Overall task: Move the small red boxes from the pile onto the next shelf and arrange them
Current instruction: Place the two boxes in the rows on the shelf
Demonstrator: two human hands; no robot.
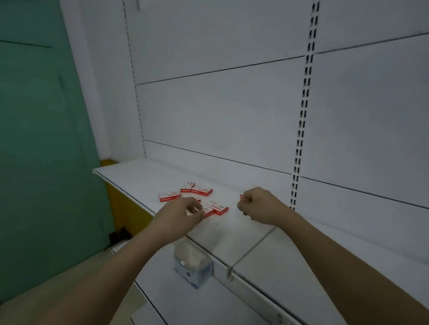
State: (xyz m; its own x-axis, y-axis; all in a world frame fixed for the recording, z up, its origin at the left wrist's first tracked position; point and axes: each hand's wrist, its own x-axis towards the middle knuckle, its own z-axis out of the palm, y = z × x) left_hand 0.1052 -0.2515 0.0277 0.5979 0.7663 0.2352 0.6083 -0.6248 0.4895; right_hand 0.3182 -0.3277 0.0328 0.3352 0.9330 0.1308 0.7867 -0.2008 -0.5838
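Forearms: both bare, reaching in from the bottom edge toward the shelf, the nearest things to the camera.
Tissue box point(193, 265): white and blue, hung under the shelf lip, at 6 o'clock from the left hand.
Left hand point(181, 211): fingers curled, tips pinching at a red box point(208, 211) on the near edge of the pile; whether the box is lifted cannot be told.
Right hand point(258, 205): fingers curled tight, a sliver of red, a small box point(241, 198), showing at its 9 o'clock side, held in the grip.
Pile of red boxes point(194, 197): loose, flat on the white shelf point(133, 175), at 12 to 1 o'clock from the left hand and at 9 o'clock from the right hand.
Outlying boxes: one point(169, 196) at 11 o'clock from the left hand, two point(201, 190) touching further back.
Next shelf point(327, 267): right of the clear divider point(251, 248), at 5 o'clock from the right hand.
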